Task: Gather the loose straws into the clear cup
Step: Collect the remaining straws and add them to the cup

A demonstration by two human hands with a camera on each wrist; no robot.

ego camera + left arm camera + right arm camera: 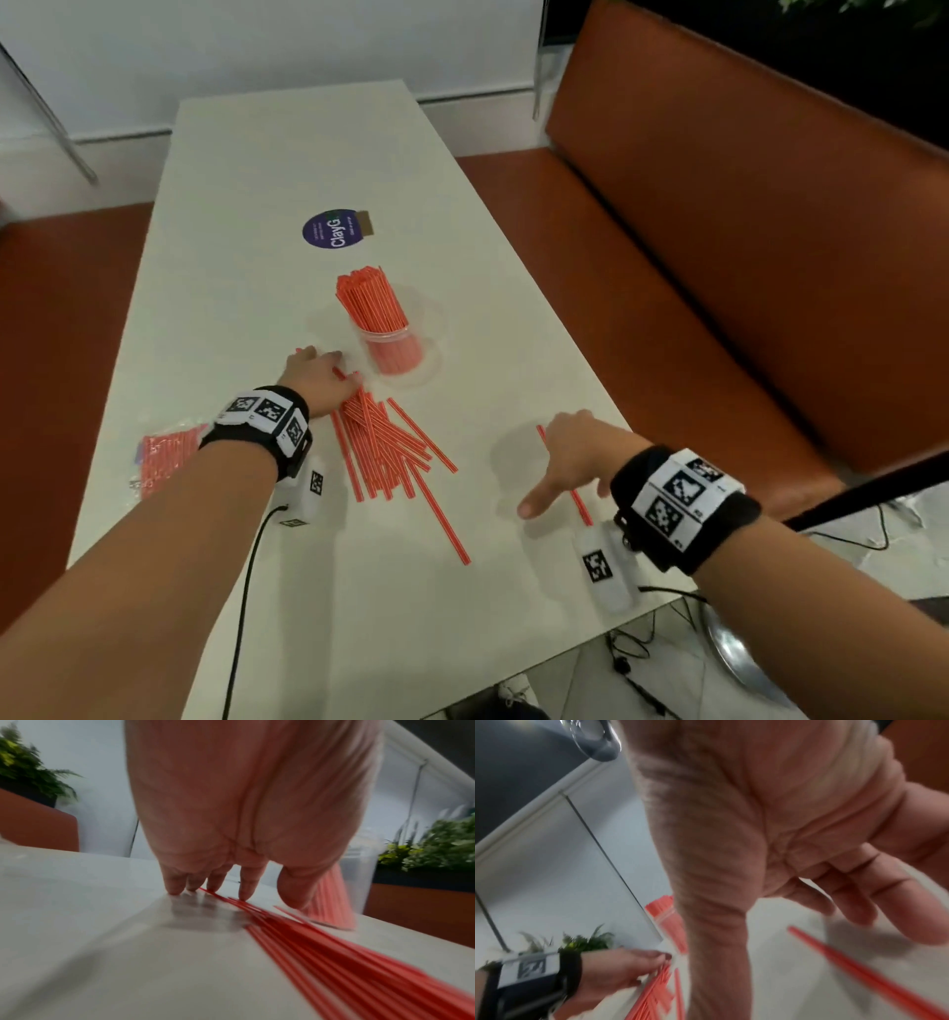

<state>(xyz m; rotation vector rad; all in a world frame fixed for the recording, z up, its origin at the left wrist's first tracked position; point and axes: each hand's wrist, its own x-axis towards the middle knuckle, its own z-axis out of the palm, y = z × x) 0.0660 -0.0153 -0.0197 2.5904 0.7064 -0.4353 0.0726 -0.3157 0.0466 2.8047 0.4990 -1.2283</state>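
Straws still to gather: a loose pile lies on the white counter just beside the clear cup, and a single stray straw lies well apart to the right. The cup stands upright mid-counter, already packed with a thick bundle, so judged partly done, perhaps past half. A bag of more straws sits at the counter's left edge.

Left hand: grip spread, fingertips pressing the far ends of the pile down; nothing pinched. Right hand: grip loose and open above the stray straw, thumb out, nothing held.

Head view gives the whole layout and the bag. Left wrist view alone shows fingertip contact on the straw ends. Right wrist view, blurred, shows daylight between fingers and the stray straw.
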